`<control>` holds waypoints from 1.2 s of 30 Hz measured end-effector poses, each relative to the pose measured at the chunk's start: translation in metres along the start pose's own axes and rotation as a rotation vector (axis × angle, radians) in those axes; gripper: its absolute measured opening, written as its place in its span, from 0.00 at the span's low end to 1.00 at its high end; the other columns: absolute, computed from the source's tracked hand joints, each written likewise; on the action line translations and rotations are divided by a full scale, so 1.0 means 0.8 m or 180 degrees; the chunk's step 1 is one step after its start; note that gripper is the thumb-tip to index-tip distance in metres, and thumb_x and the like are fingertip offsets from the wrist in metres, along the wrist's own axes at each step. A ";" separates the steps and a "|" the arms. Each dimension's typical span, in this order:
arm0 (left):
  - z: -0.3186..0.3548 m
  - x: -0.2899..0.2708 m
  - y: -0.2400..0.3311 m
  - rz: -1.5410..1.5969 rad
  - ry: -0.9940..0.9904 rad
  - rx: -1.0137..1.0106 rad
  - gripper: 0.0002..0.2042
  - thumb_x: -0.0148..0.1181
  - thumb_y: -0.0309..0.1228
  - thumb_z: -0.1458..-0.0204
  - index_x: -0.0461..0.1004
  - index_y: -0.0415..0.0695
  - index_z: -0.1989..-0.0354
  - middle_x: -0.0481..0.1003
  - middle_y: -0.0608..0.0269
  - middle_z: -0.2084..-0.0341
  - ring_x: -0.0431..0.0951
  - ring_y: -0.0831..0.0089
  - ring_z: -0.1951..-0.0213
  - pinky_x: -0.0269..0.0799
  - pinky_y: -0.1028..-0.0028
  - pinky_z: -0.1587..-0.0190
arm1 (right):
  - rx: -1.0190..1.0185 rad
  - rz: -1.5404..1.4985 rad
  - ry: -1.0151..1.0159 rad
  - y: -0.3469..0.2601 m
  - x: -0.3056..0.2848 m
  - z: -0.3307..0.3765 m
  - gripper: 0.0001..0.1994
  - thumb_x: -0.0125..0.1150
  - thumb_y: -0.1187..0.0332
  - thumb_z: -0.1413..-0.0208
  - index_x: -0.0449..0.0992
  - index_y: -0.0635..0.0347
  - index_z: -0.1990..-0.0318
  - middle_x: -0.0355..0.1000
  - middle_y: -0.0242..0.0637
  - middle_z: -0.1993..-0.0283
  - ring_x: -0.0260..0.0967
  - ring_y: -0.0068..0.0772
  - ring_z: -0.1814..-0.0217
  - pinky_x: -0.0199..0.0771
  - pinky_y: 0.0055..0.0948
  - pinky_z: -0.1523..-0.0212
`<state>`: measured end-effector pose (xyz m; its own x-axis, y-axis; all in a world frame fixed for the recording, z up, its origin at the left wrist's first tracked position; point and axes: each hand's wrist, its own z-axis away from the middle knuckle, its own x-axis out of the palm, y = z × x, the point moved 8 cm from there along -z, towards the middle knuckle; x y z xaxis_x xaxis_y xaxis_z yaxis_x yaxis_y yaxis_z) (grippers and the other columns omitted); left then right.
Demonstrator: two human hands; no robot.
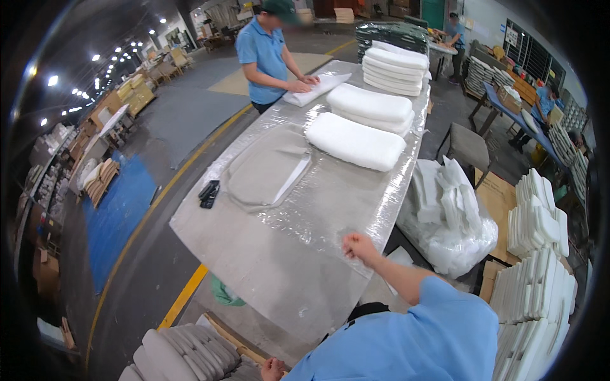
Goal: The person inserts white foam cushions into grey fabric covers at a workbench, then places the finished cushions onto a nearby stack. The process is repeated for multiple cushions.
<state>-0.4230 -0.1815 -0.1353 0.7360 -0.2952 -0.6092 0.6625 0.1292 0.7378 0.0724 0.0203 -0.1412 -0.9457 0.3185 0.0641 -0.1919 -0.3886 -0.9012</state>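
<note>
We'd call this one partway at best. The grey cover (264,168) is lying on the left side of the table (241,254), a white strip showing along its right edge; whether there's a pad inside, we can't tell. Neither of our hands is on it. Our right hand (360,247) is over the near right part of the table, fingers curled in narrow, and we can't make out anything in them. Our left hand (273,369) is mostly cut off beside the grey pieces (184,352) at near left, so no idea if it's holding something. Those look finished to us, but the white pads (356,141) stacked farther along on the right are bare, so plenty seems left.
</note>
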 end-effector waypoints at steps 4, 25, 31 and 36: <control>-0.032 0.086 0.017 0.1156 -0.0393 -0.1658 0.17 0.62 0.37 0.36 0.78 0.45 0.42 0.81 0.51 0.52 0.80 0.52 0.62 0.75 0.51 0.62 | -0.0538 -0.0653 0.1617 -0.109 -0.147 -0.114 0.16 0.66 0.66 0.38 0.74 0.57 0.45 0.74 0.33 0.64 0.71 0.27 0.67 0.75 0.31 0.71; -0.030 0.115 0.066 0.1591 0.0304 -0.2231 0.19 0.63 0.38 0.40 0.79 0.47 0.42 0.80 0.52 0.51 0.79 0.50 0.60 0.73 0.51 0.59 | -0.1597 -0.1212 0.3382 -0.397 -0.258 -0.250 0.34 0.79 0.66 0.53 0.69 0.71 0.40 0.76 0.55 0.44 0.74 0.53 0.39 0.72 0.42 0.37; 0.025 0.073 0.055 0.1949 0.1339 -0.1867 0.19 0.64 0.38 0.41 0.79 0.48 0.42 0.80 0.52 0.51 0.78 0.50 0.59 0.72 0.51 0.58 | -0.3020 0.0583 0.2287 -0.591 -0.197 -0.165 0.27 0.77 0.64 0.56 0.76 0.65 0.48 0.81 0.47 0.53 0.80 0.42 0.52 0.77 0.38 0.47; -0.038 0.017 0.106 0.1989 0.1522 -0.1326 0.19 0.60 0.35 0.33 0.74 0.34 0.40 0.82 0.54 0.55 0.81 0.70 0.55 0.76 0.70 0.50 | -0.3826 0.1710 0.0395 -0.692 -0.072 -0.064 0.23 0.72 0.69 0.53 0.76 0.60 0.47 0.81 0.41 0.58 0.78 0.34 0.59 0.78 0.33 0.52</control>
<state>-0.3528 -0.1460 -0.0896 0.8975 0.3593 -0.2557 0.0487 0.4955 0.8672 0.2462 0.2613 0.3322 -0.7882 0.4681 -0.3996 0.6082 0.4928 -0.6223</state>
